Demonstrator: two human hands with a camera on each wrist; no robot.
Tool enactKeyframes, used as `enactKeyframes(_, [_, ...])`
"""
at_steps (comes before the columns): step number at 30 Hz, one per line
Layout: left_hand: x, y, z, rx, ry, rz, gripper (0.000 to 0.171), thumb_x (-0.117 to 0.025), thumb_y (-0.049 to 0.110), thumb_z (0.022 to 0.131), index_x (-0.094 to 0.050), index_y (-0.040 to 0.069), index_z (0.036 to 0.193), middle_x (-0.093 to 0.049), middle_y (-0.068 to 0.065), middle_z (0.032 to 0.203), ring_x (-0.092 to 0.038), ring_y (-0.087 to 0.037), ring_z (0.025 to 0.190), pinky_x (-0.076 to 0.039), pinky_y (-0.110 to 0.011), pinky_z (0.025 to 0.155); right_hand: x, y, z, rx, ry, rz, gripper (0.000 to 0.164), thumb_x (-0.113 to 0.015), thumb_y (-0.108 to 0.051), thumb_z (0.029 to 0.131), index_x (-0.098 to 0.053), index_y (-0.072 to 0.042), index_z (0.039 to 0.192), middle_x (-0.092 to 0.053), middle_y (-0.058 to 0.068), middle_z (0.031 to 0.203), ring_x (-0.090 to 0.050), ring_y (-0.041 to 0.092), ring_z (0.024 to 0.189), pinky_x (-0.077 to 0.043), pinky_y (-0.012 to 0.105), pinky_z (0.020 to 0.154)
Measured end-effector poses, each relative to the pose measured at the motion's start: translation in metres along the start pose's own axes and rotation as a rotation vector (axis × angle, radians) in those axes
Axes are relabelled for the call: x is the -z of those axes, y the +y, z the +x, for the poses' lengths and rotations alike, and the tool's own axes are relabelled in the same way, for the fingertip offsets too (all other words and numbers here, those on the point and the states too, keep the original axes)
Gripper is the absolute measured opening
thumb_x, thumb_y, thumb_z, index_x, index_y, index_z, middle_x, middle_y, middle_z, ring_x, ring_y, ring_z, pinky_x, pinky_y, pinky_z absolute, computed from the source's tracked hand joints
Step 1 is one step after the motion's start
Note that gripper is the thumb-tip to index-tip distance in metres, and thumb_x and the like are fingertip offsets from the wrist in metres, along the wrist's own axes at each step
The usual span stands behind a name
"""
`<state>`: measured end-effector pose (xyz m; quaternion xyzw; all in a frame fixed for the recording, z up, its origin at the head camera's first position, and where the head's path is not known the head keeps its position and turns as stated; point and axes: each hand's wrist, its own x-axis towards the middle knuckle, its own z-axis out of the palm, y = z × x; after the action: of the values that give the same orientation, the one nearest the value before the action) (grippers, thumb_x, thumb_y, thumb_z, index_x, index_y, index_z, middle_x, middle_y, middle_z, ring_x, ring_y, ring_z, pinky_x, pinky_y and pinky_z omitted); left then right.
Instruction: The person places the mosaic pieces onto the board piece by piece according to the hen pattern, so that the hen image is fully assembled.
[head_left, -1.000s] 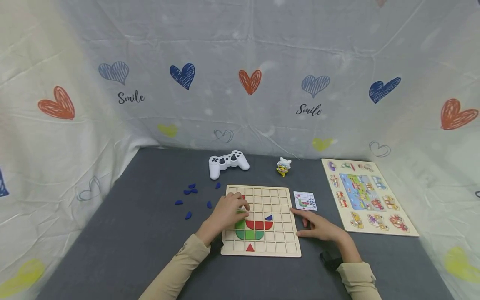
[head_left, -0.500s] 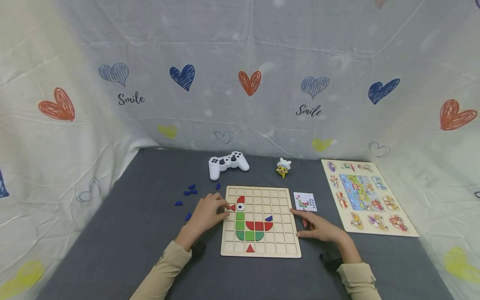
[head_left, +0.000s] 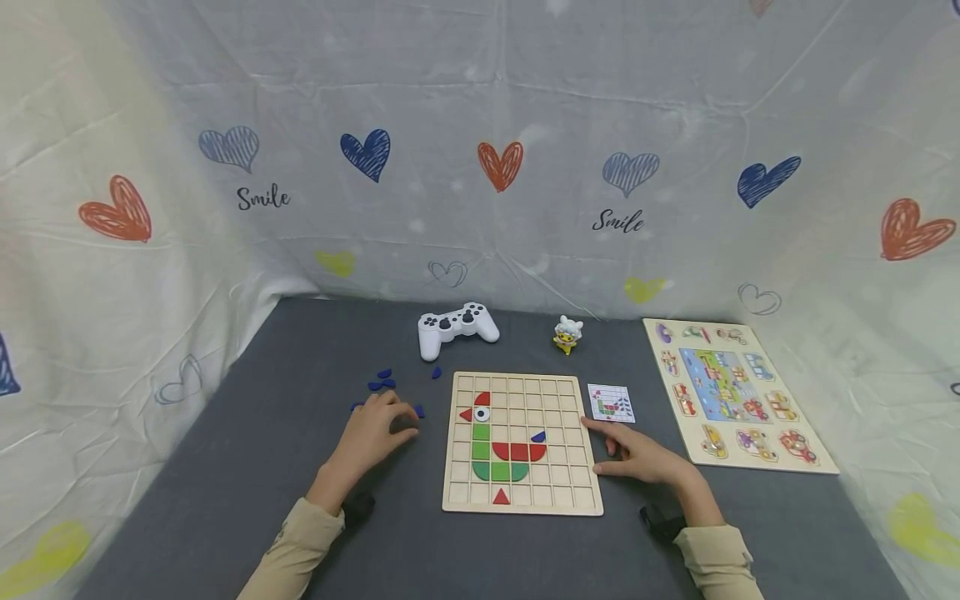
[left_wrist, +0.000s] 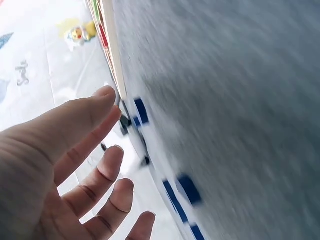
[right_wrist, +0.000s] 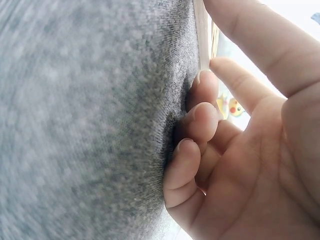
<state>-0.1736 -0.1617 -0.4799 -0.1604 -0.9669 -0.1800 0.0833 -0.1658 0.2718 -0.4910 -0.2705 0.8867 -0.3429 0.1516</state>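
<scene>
My left hand (head_left: 370, 429) hovers over the dark cloth left of the board, thumb and fingers apart with nothing between them. Close by lie several blue half-round pieces (head_left: 388, 383), some partly hidden behind the hand; blue pieces (left_wrist: 188, 189) also show beyond its fingers in the left wrist view. On the wooden grid board (head_left: 558, 483) sits a bird-like figure of green pieces (head_left: 480, 442), red pieces (head_left: 517, 451), a white eye piece (head_left: 482, 413) and one blue piece (head_left: 538, 437). My right hand (head_left: 637, 452) rests at the board's right edge, index fingertip and thumb touching it.
A small pattern card (head_left: 611, 403) lies right of the board. Farther right is a picture puzzle board (head_left: 750, 458). A white game controller (head_left: 457, 327) and a small figurine (head_left: 567, 333) stand behind the board, before a printed cloth backdrop (head_left: 555, 225).
My left hand has drawn back from over the board to the left, uncovering the bird's eye and the red pieces around it. The right hand has stayed at the board's edge.
</scene>
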Motion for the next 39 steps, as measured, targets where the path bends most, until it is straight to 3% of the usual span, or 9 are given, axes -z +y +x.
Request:
enactKeyframes(9, [0.014,-0.025,-0.017,0.042,0.012,0.013,0.023,-0.081,0.024,0.070,-0.071,0.021,0.091,-0.054,-0.001,0.086,-0.045,-0.019,0.075,-0.040,-0.044,0.066,0.000,0.001,0.000,-0.009,0.000,-0.003,0.072,-0.070,-0.031,0.082,-0.037,-0.004,0.141,-0.042,0.006,0.082,-0.033,0.006,0.060,-0.034,0.020,0.054])
enactKeyframes(18, [0.022,-0.039,-0.023,0.113,-0.015,0.029,0.026,-0.080,0.024,0.070,-0.070,0.019,0.093,-0.057,-0.006,0.096,-0.051,-0.031,0.092,-0.041,-0.053,0.073,0.001,0.000,0.000,-0.004,0.000,0.002,0.072,-0.070,-0.031,0.082,-0.037,-0.004,0.141,-0.042,0.006,0.082,-0.033,0.006,0.060,-0.034,0.020,0.054])
enactKeyframes(29, [0.015,-0.041,-0.019,0.149,-0.043,0.036,0.020,-0.079,0.030,0.071,-0.067,0.018,0.081,-0.055,-0.002,0.089,-0.050,-0.028,0.087,-0.040,-0.051,0.073,0.000,0.001,0.000,-0.005,-0.003,0.011,0.073,-0.070,-0.031,0.082,-0.037,-0.004,0.141,-0.042,0.007,0.082,-0.034,0.008,0.061,-0.034,0.020,0.054])
enactKeyframes(39, [0.013,-0.032,-0.013,0.114,-0.022,0.039,0.016,-0.079,0.026,0.072,-0.069,0.017,0.079,-0.054,0.000,0.085,-0.049,-0.024,0.081,-0.041,-0.048,0.069,0.000,0.000,0.000,-0.004,-0.001,0.014,0.072,-0.070,-0.031,0.082,-0.037,-0.005,0.141,-0.042,0.007,0.083,-0.033,0.006,0.061,-0.034,0.020,0.054])
